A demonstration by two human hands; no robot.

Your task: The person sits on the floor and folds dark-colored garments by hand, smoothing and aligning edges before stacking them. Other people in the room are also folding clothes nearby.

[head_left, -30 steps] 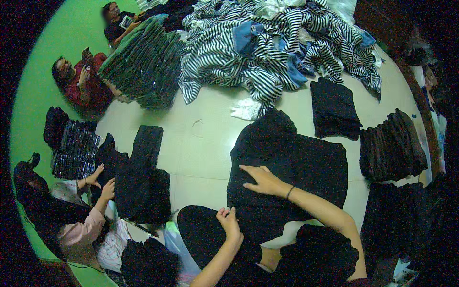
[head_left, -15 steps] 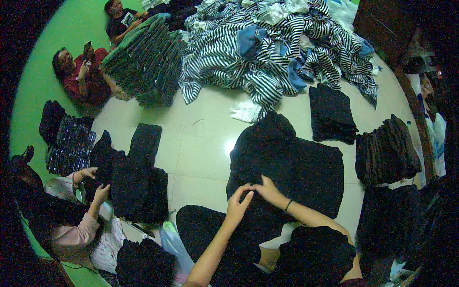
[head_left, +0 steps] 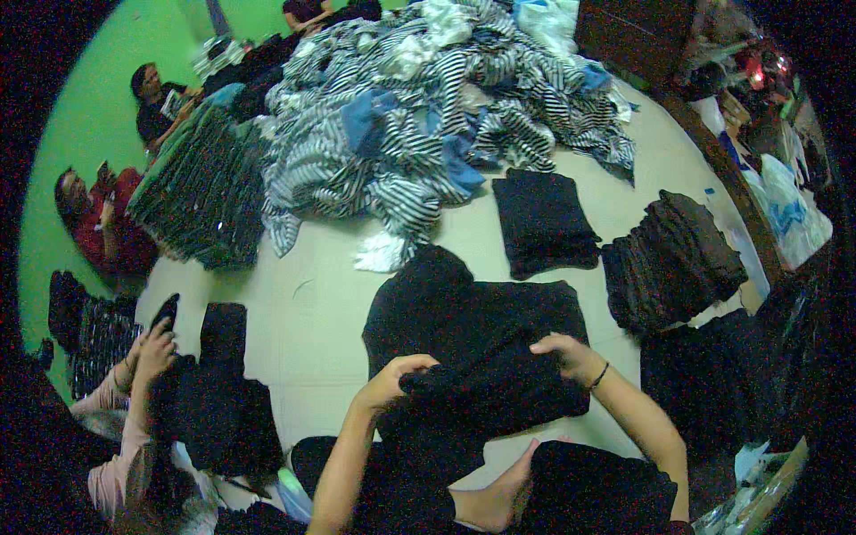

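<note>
Hands: left hand point(head_left: 392, 379) and right hand point(head_left: 566, 355) both grip the black garment's point(head_left: 486, 343) folded edge.
Garment: on the desk point(head_left: 330, 303).
Around: striped clothes heap point(head_left: 419, 125) behind; folded black stack point(head_left: 546, 221) and dark stack point(head_left: 673, 259) right.

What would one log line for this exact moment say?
left hand: grips black garment folded edge | right hand: grips same fold | garment: flat on table | nearby: striped clothes heap, folded black stack

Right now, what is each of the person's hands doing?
Left hand: closed on a fold of the black garment.
Right hand: gripping the same garment's folded edge.
</note>
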